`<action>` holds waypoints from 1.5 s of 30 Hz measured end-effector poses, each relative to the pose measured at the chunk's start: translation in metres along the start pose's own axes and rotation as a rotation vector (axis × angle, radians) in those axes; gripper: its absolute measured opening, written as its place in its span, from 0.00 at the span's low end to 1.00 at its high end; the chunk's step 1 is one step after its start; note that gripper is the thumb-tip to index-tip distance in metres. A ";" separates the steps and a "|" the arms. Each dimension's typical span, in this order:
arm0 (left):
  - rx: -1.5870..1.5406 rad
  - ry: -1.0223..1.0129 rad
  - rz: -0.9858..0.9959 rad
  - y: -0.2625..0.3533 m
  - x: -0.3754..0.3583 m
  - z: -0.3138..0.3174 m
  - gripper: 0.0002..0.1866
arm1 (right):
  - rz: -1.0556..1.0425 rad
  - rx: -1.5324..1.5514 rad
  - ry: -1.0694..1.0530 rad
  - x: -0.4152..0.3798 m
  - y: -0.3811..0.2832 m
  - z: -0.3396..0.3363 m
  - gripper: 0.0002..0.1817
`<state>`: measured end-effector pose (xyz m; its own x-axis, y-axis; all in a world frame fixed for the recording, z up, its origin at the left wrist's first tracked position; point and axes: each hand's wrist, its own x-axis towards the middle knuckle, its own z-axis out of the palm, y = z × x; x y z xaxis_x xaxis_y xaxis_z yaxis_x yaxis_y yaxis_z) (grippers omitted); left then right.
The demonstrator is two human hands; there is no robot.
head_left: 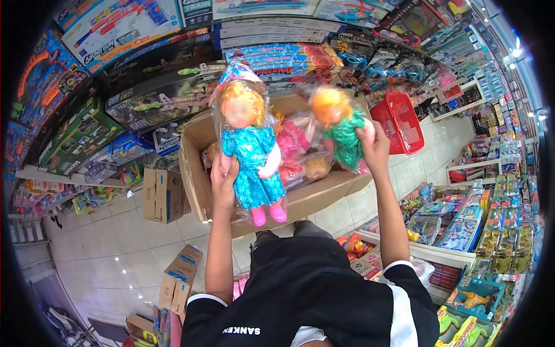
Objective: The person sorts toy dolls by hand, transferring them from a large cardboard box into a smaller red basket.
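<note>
turquoise-dressed doll (250, 156) with pink shoes (269, 214), green-dressed doll (341, 127), red basket (396, 123)

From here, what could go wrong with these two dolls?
The left hand holds the plastic-wrapped doll in a shiny blue dress by one side, so it might slip or tilt. The right hand holds the doll in a green dress near the brown cardboard box; it could bump the rim.

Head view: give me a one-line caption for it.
Left hand holds a blue-dressed doll, right hand a green-dressed doll, over a box of dolls.
</note>
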<state>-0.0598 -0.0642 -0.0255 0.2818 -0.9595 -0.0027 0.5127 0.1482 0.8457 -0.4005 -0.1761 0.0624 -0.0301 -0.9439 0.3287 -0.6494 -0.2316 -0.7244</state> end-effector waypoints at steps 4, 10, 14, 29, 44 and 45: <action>0.077 -0.051 0.048 0.003 -0.006 0.038 0.22 | -0.006 0.125 0.126 -0.001 0.004 -0.041 0.19; 0.103 -0.088 0.027 -0.037 -0.020 0.087 0.19 | 0.175 0.634 0.144 -0.027 0.037 -0.101 0.19; 0.097 -0.092 0.011 -0.052 -0.045 0.154 0.15 | 0.382 0.691 0.059 -0.059 0.091 -0.143 0.18; 0.164 -0.220 -0.250 -0.169 -0.092 0.322 0.15 | 0.782 0.950 0.224 -0.210 0.256 -0.279 0.18; 0.273 -0.455 -0.439 -0.301 -0.070 0.426 0.09 | 0.807 1.137 0.648 -0.240 0.312 -0.348 0.23; 0.290 -0.467 -0.424 -0.307 -0.067 0.435 0.09 | 0.824 1.117 0.650 -0.237 0.321 -0.351 0.23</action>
<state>-0.5888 -0.1500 -0.0526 -0.3067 -0.9327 -0.1896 0.2458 -0.2701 0.9309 -0.8690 0.0561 -0.0354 -0.5942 -0.7002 -0.3958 0.5901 -0.0451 -0.8061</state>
